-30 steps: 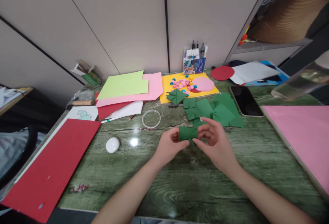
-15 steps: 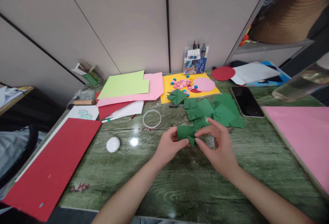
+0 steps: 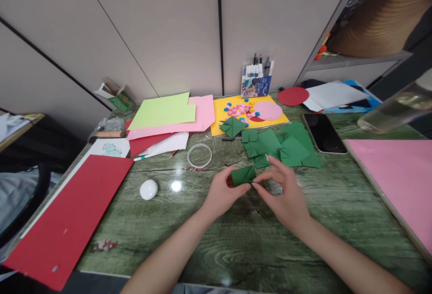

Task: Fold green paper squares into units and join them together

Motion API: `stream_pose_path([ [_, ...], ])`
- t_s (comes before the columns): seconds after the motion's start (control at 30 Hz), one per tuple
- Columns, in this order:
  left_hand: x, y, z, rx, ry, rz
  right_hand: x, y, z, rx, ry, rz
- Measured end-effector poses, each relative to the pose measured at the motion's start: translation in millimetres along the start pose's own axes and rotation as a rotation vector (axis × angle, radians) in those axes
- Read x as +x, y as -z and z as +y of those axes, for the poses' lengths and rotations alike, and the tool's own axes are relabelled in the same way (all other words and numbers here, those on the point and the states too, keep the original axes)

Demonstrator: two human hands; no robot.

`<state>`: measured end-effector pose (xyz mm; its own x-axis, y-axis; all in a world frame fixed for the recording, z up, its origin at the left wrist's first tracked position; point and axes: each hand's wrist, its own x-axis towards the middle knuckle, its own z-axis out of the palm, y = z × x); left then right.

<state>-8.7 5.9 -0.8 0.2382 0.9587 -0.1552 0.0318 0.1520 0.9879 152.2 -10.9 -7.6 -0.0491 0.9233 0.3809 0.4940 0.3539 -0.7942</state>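
Green folded paper (image 3: 242, 176), pinched from both sides.
On my feed the left hand (image 3: 223, 193) grips its left end, the right hand (image 3: 287, 196) pinches its right corner; fingers hide part of it. Beyond both hands, a box (image 3: 255, 85) holds upright pens (image 3: 267, 65); farther left, I can't make out an open carton's contents.

Left fingers (image 3: 240, 190) and right fingers (image 3: 263, 192) hold green paper (image 3: 241, 175), apparently folded over.

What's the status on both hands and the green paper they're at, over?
Left hand gripping folded green paper. Right hand pinching its right end. More green sheets lie just beyond, not blocking the hands.
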Motion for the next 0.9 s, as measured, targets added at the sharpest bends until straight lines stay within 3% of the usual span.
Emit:
stream_pose_path([
  [0.3,-0.8,-0.9,-1.8,-0.089,0.045,0.034,0.1,2.7,6.5,-0.258,0.277,0.009],
  [0.5,-1.2,-4.6,-5.9,-0.232,0.068,0.074,0.0,5.5,3.2,-0.435,0.42,0.093],
  [0.67,-1.8,-9.4,-9.8,-0.274,0.047,0.115,-2.0,6.0,6.7,-0.501,0.48,0.09],
  [0.9,-4.1,-12.9,-9.3,-0.377,0.084,0.157,-1.6,5.9,5.5,-0.533,0.699,0.065],
])
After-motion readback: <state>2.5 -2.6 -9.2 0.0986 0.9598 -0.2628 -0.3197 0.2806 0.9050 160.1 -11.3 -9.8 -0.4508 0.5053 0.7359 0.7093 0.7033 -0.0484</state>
